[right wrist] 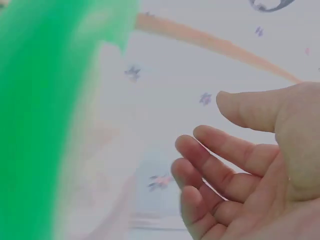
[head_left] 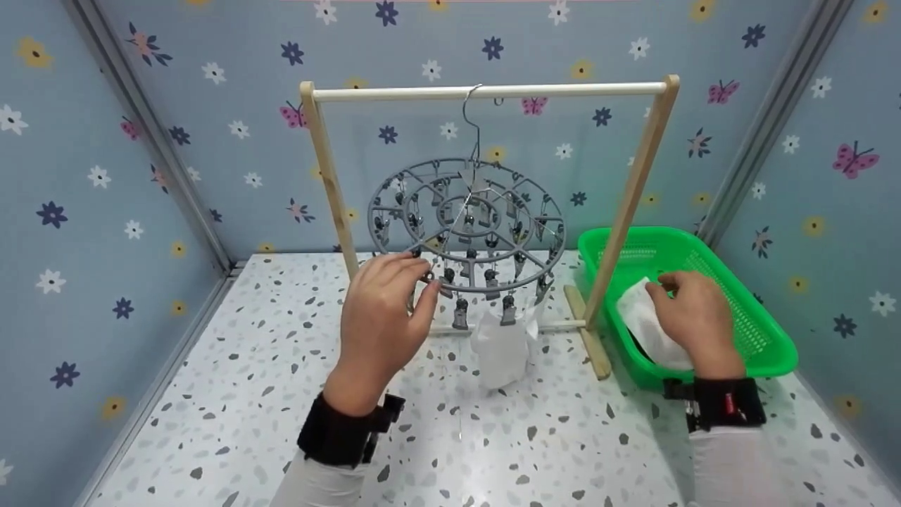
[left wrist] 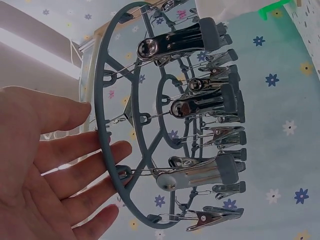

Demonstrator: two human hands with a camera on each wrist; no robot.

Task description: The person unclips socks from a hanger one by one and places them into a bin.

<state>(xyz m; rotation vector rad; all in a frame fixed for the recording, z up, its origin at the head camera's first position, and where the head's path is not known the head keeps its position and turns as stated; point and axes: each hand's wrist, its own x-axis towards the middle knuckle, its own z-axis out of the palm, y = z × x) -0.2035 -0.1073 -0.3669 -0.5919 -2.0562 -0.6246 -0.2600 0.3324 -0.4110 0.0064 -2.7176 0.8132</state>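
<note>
A round grey clip hanger (head_left: 468, 287) hangs by its metal hook, with several clips dangling from its rings. At its front-left rim is my left hand (head_left: 383, 306); in the left wrist view the fingers (left wrist: 112, 150) touch the outer ring and the thumb stands apart from them. One white cloth (head_left: 501, 355) hangs from the front-right side of the hanger. My right hand (head_left: 693, 313) is over the green basket (head_left: 764, 331), beside another white cloth (head_left: 651, 327) lying there. Nothing shows between the loosely bent fingers (right wrist: 240, 150) in the right wrist view.
A wooden stand with a white crossbar (head_left: 563, 90) carries the hanger. Its right foot (head_left: 591, 345) lies close to the basket. Flower-patterned panels (head_left: 84, 253) enclose the speckled table (head_left: 246, 394) at the back and both sides.
</note>
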